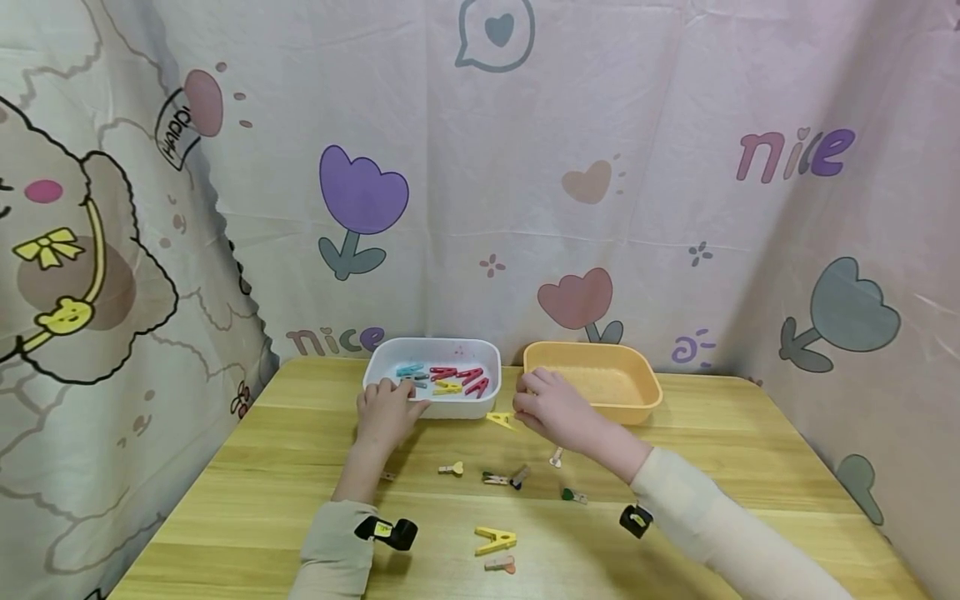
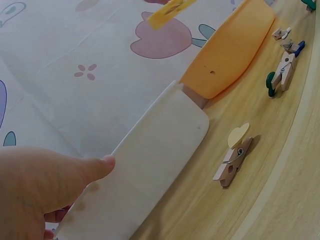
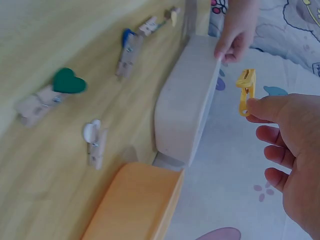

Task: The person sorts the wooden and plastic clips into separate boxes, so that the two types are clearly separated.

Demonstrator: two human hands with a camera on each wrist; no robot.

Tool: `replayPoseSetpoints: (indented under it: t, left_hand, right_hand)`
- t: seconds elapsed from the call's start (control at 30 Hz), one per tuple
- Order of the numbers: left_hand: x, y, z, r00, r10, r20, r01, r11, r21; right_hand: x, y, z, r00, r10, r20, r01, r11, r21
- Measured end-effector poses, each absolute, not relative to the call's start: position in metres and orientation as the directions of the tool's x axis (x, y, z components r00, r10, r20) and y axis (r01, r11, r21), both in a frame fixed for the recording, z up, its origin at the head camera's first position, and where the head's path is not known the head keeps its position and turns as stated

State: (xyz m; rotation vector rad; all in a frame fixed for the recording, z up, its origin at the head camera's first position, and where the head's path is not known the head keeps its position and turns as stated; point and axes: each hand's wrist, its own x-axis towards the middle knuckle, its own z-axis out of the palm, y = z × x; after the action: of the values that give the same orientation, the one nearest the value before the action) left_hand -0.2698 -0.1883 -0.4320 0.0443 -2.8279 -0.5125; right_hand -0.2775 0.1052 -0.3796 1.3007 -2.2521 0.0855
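Observation:
My left hand [image 1: 386,414] grips the near left rim of a white plastic tub [image 1: 457,408], thumb outside and fingertips over the edge. Inside the tub lie several plastic clothespins in red, blue and yellow, such as a red clothespin [image 1: 477,387]. Between thumb and forefinger, my right hand [image 1: 557,410] pinches a yellow plastic clothespin [image 3: 246,90] by one end, its other end pointing toward the white tub. The other fingers of that hand are bent and hold nothing. In the head view it overlaps the left end of an orange tub [image 1: 633,412].
Wooden clothespins lie scattered on the table [image 1: 255,500], among them a yellow-heart clothespin [image 2: 234,160], a green-heart clothespin [image 3: 50,100] and a white-topped clothespin [image 3: 95,145]. Nearer me are a yellow plastic clothespin [image 1: 495,540] and a pink-heart clothespin [image 1: 500,564]. A printed curtain [image 1: 465,208] hangs behind.

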Motion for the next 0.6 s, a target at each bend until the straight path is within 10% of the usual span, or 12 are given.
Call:
replayPoseSetpoints:
  t: [0.6]
  left_hand:
    - [-0.271, -0.192, -0.435, -0.961, -0.065, 0.27, 0.032, 0.94, 0.339]
  right_hand:
    - [-0.318, 0.075, -0.379, -0.527, -0.713, 0.462, -0.775, 0.626, 0.082]
